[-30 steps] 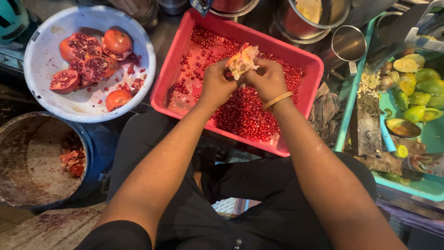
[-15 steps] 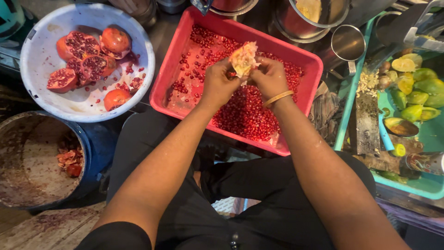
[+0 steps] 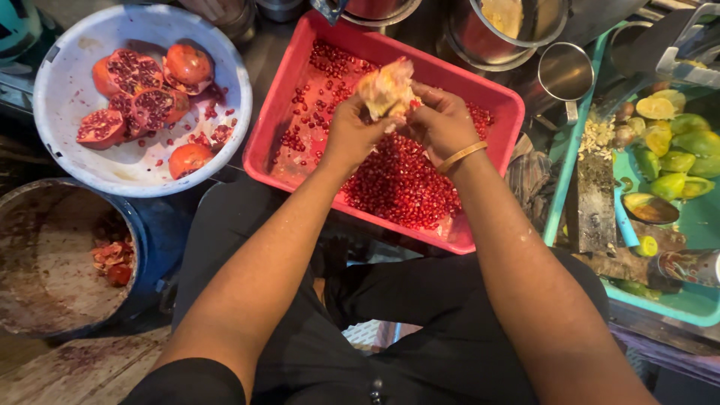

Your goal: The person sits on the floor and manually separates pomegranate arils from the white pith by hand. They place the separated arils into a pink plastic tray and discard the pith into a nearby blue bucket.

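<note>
Both hands meet above the far half of a red tray (image 3: 264, 142), and between them sits a pale, mostly emptied pomegranate piece (image 3: 386, 86). The left hand (image 3: 352, 135) is closed on its near left side, fingers curled up around the rind. The right hand (image 3: 444, 124), with a gold bangle (image 3: 461, 156) on its wrist, grips the piece from the right, its fingertips pressed into the lower edge. The piece is raised clear of the tray floor and tilted, its pithy surface turned towards the camera; whether any seeds remain in it is hard to tell from this angle.

Beneath the hands the tray holds loose red pomegranate seeds (image 3: 401, 184), heaped thickest under and near the right wrist and sparse towards the left wall.

To the left of the tray, well apart from the hands, a white bowl (image 3: 67, 79) carries cut pomegranate halves (image 3: 139, 94) and scattered seeds. Below it stands a blue bucket (image 3: 52, 262) with red peel scraps inside. On the right, a green tray (image 3: 694, 225) holds cut yellow-green fruit (image 3: 675, 146). A steel cup (image 3: 564, 73) stands just beyond the red tray's far right corner.
</note>
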